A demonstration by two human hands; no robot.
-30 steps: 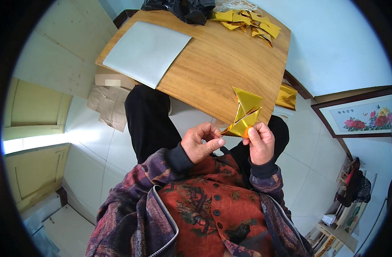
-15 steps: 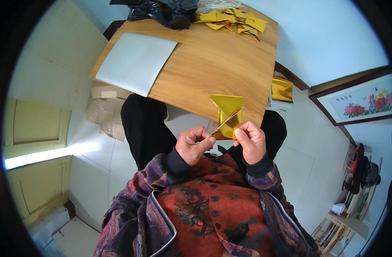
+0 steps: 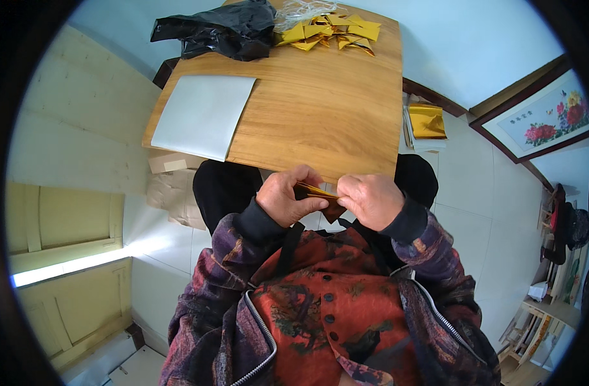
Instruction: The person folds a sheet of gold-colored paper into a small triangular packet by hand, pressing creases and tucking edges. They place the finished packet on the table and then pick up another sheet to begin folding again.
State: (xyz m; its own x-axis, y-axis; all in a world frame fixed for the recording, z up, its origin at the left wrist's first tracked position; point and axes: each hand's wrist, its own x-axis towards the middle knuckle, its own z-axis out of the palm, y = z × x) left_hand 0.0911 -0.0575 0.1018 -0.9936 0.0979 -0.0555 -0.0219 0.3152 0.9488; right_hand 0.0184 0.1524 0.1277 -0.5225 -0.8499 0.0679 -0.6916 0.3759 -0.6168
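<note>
A partly folded piece of gold foil paper [image 3: 333, 209] is held between my two hands, just off the near edge of the wooden table. My left hand [image 3: 287, 196] pinches its left side, thumb in front and fingers behind. Gripping the right side is my right hand [image 3: 370, 201], its knuckles turned up and its fingertips partly hidden. A dark point of the paper hangs below the fingers, and a bright gold edge shows along the top. Several folded gold paper pieces [image 3: 336, 30] lie in a pile at the far end of the table.
On the left of the wooden table [image 3: 320, 116] lies a silvery-grey sheet [image 3: 204, 116]. A crumpled black plastic bag [image 3: 220, 31] and clear plastic wrap [image 3: 305, 13] sit at the far end. Beyond the right edge, lower down, is a stack topped with gold paper [image 3: 427, 122]. Flattened cardboard [image 3: 175, 193] rests at left.
The gold paper, earlier upright with a broad flap and a thin stick-like line across it, is now turned and compact between my fingers. My right hand has rolled over, knuckles up.
</note>
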